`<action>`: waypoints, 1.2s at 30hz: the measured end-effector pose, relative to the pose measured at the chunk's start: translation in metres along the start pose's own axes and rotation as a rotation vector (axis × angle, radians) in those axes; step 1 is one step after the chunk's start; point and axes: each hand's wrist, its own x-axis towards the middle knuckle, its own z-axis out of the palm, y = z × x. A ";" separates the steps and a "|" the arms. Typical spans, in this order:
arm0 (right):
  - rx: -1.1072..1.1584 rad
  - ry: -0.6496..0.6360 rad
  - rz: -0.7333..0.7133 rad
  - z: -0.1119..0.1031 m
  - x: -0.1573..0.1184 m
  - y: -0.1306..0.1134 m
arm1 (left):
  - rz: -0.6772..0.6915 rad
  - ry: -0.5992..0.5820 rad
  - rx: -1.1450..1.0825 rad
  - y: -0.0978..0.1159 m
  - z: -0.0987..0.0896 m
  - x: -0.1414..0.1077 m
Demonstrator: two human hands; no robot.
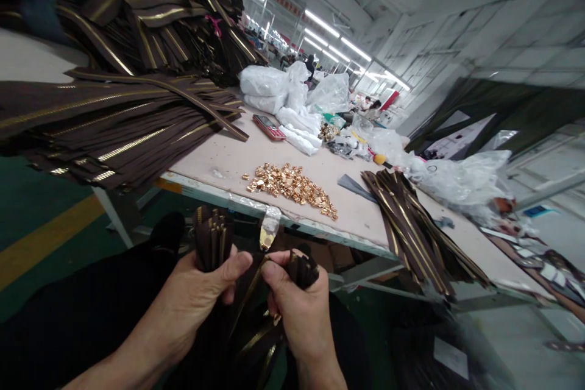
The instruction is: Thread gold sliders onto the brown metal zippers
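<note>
My left hand (201, 292) is closed round a bundle of dark brown zipper tapes (212, 237) with gold teeth, whose ends stick up above the fingers. My right hand (297, 298) also grips folded zipper tapes (302, 267), its thumb and forefinger pinching one strip (252, 285) between the hands. Just above that pinch, a small metal holder (269, 228) wrapped in clear tape juts from the table edge. Behind it on the table lies a heap of small gold zipper sliders (292, 186). Lower parts of the tapes hang down over my dark-clothed lap.
Large piles of zipper tapes (137, 116) cover the table's left side; another bundle (411, 225) lies to the right, over the edge. A red phone (269, 128), white plastic bags (292, 91) and a grey strip (356, 187) are further back. Table legs stand underneath.
</note>
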 end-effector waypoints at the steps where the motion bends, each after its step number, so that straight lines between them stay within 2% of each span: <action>1: -0.034 -0.005 -0.035 0.000 0.000 0.000 | 0.050 -0.024 0.058 -0.001 0.000 0.000; 4: -0.149 -0.018 -0.160 -0.001 -0.003 0.001 | 0.118 -0.081 0.183 -0.004 -0.002 0.000; 6: -0.276 -0.002 -0.316 -0.001 -0.004 0.004 | 0.113 -0.089 0.195 -0.007 -0.003 0.000; 10: -0.524 -0.051 -0.850 -0.002 -0.007 0.013 | -0.025 -0.074 0.065 -0.008 0.000 0.001; 12: -0.533 -0.056 -0.944 -0.002 -0.007 0.016 | -0.112 -0.088 0.014 -0.007 0.003 0.001; 14: -0.490 0.030 -0.847 -0.002 -0.007 0.017 | -0.153 -0.114 0.011 -0.005 0.005 0.000; 16: -0.391 0.091 -0.655 -0.002 -0.005 0.017 | -0.162 -0.142 0.021 -0.003 0.006 -0.001; 19: -0.185 0.069 -0.364 0.000 -0.003 0.015 | -0.173 -0.141 -0.010 0.000 0.008 -0.004; 21: -0.063 0.046 -0.233 0.002 -0.003 0.015 | -0.200 -0.146 -0.062 0.001 0.008 -0.005; 24: 0.196 0.012 -0.034 0.006 -0.002 0.017 | -0.258 -0.218 -0.144 0.003 0.006 -0.002; 27: 0.479 -0.022 0.169 0.009 0.000 0.018 | -0.242 -0.269 -0.176 0.009 0.003 0.002; 30: 0.598 -0.011 0.256 0.010 0.001 0.017 | -0.185 -0.297 -0.139 0.013 0.001 0.006; 36: 0.604 -0.017 0.335 0.013 0.006 0.012 | -0.159 -0.277 -0.101 0.014 0.003 0.009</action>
